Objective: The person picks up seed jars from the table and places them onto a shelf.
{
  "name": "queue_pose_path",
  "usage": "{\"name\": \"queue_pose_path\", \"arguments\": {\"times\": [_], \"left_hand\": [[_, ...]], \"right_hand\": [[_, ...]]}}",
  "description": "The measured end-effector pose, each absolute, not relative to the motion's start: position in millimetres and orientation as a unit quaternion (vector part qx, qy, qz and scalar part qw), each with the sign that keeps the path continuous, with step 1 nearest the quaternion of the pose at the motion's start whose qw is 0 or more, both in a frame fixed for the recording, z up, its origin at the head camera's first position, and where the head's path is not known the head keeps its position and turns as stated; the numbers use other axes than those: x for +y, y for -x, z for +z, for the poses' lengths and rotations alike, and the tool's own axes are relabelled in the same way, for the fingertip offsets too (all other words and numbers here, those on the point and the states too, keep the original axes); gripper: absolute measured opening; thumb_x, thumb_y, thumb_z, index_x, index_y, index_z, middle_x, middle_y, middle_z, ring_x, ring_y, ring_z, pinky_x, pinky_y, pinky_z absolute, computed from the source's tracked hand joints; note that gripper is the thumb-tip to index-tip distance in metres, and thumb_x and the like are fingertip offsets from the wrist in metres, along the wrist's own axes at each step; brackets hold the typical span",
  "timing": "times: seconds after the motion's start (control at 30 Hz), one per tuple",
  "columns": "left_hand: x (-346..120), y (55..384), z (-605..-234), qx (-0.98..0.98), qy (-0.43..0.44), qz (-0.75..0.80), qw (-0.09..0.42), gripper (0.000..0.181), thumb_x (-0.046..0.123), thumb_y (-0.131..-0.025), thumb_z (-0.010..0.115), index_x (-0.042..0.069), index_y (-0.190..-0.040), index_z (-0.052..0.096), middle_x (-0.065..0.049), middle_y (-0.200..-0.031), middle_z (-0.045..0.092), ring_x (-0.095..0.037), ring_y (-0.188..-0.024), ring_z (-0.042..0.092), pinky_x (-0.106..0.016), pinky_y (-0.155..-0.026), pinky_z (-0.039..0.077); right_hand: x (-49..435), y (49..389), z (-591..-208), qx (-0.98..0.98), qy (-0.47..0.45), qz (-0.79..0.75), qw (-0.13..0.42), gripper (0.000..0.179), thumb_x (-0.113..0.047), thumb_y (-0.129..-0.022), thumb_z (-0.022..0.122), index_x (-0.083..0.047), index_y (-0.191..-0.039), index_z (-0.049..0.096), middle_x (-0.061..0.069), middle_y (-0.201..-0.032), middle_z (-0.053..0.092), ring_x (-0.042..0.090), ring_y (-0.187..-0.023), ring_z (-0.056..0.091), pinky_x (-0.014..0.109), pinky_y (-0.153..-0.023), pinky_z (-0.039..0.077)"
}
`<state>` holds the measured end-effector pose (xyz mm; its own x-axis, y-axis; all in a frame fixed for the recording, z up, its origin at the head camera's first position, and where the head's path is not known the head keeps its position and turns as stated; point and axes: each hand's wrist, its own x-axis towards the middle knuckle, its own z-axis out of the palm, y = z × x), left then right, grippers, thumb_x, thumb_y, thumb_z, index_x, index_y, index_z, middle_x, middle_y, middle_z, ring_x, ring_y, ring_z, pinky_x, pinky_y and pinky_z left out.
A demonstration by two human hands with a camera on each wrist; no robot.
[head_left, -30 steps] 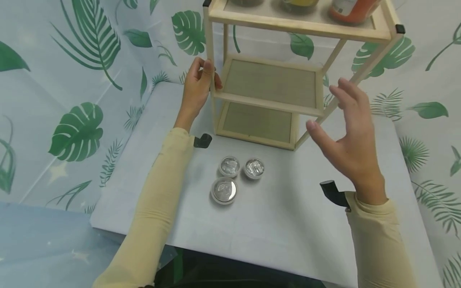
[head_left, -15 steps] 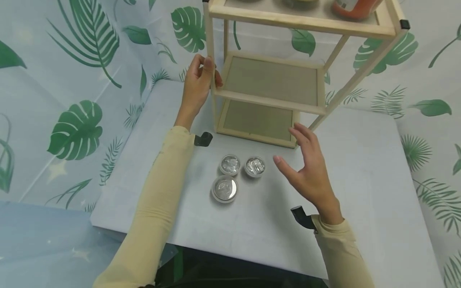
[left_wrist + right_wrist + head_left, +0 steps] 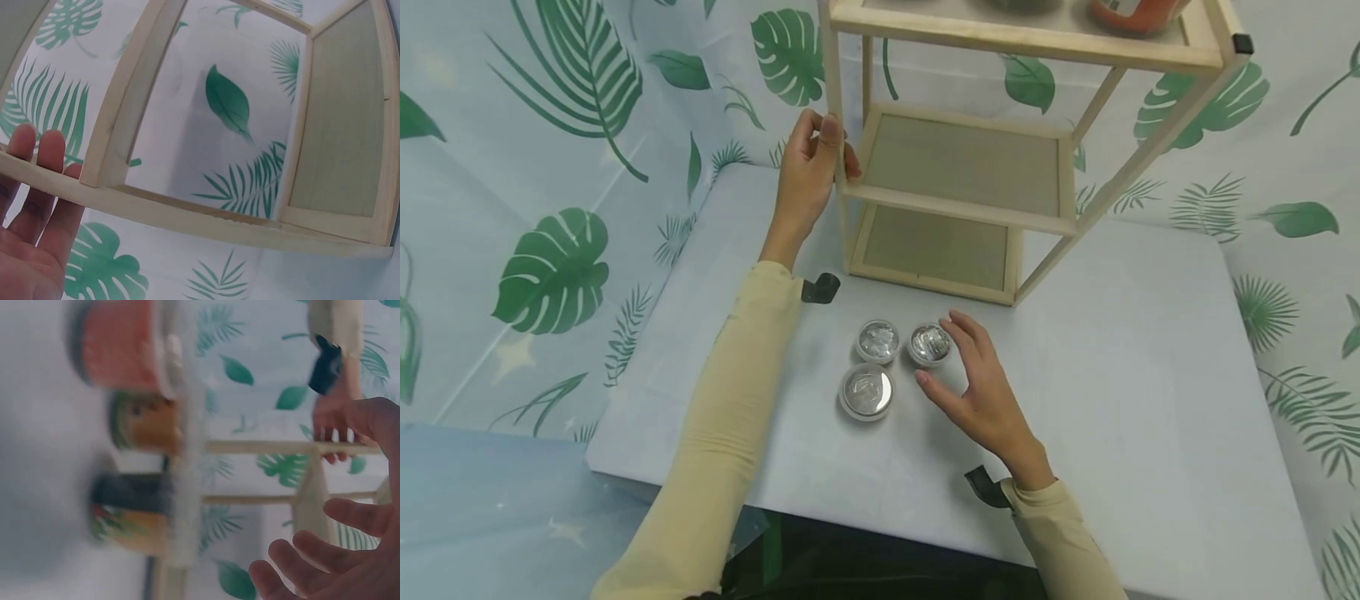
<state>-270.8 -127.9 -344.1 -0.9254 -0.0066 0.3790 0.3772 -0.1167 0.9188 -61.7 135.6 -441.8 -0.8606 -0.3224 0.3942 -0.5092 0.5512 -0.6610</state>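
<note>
Nearby, two other tubs [image 3: 867, 393] neighbour the rightmost tub [image 3: 929, 343].

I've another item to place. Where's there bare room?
Bare: the table between the right hand and the table's right edge; the middle shelf, inside its wooden rim; the visible part of the bottom shelf. Crowded: around the three round containers, right hand beside one; the top shelf, holding coloured containers.

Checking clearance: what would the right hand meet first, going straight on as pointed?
The right hand would probably meet the rightmost round, silver-topped tub, lying just ahead; the depth gap is unclear.
</note>
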Motion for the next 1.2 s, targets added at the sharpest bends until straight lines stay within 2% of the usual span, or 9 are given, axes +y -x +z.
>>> {"name": "queue_pose_path", "arguments": {"times": [0.17,0.33,0.67,0.83,1.1,1.2], "left_hand": [[-128.9,272.2,-344.6,-0.650,0.150,-0.732,0.141,0.025,0.014,-0.118,0.040,0.014,-0.096,0.049,-0.013,-0.073,0.064,-0.029,-0.072,0.064,-0.035,-0.075,0.053],[-129.3,271.7,-344.3,-0.650,0.137,-0.737,0.127,0.024,0.014,-0.118,0.041,0.013,-0.096,0.049,-0.011,-0.075,0.064,-0.027,-0.073,0.064,-0.036,-0.076,0.054],[-128.5,272.2,-344.9,-0.653,0.148,-0.731,0.134,0.024,0.012,-0.118,0.039,0.015,-0.097,0.050,-0.013,-0.074,0.064,-0.029,-0.072,0.064,-0.036,-0.076,0.052],[-128.0,272.5,-345.9,-0.648,0.146,-0.736,0.132,0.025,0.011,-0.118,0.040,0.014,-0.096,0.051,-0.013,-0.074,0.064,-0.029,-0.072,0.064,-0.036,-0.075,0.051],[-127.6,271.3,-345.0,-0.651,0.151,-0.732,0.136,0.026,0.010,-0.118,0.039,0.016,-0.096,0.051,-0.014,-0.074,0.064,-0.027,-0.070,0.063,-0.035,-0.074,0.051],[-128.9,271.4,-345.0,-0.654,0.149,-0.729,0.136,0.025,0.010,-0.118,0.039,0.015,-0.097,0.051,-0.014,-0.074,0.064,-0.027,-0.071,0.064,-0.035,-0.075,0.052]], "right_hand": [[121.3,54.4,-459.7,-0.874,-0.242,0.413,0.084,0.074,-0.018,-0.092,0.085,0.007,-0.151,0.048,0.027,-0.159,0.041,0.043,-0.148,0.040,0.062,-0.116,0.036],[109.7,45.4,-476.8,-0.879,-0.245,0.403,0.066,0.075,-0.020,-0.091,0.087,0.006,-0.150,0.050,0.027,-0.157,0.043,0.045,-0.146,0.043,0.062,-0.116,0.036],[92.7,37.3,-499.0,-0.863,-0.287,0.391,0.140,0.073,-0.018,-0.082,0.091,0.011,-0.139,0.056,0.029,-0.145,0.052,0.047,-0.140,0.044,0.061,-0.115,0.033],[83.6,32.9,-506.4,-0.866,-0.290,0.387,0.131,0.070,-0.018,-0.082,0.091,0.009,-0.138,0.058,0.026,-0.142,0.055,0.044,-0.136,0.048,0.061,-0.110,0.038],[72.8,27.9,-515.4,-0.872,-0.285,0.386,0.100,0.085,-0.018,-0.082,0.097,0.011,-0.147,0.051,0.029,-0.146,0.048,0.043,-0.134,0.050,0.055,-0.104,0.049],[70.1,28.2,-518.2,-0.871,-0.283,0.389,0.103,0.084,-0.017,-0.083,0.097,0.012,-0.147,0.050,0.030,-0.145,0.046,0.042,-0.133,0.051,0.052,-0.102,0.051]]}}
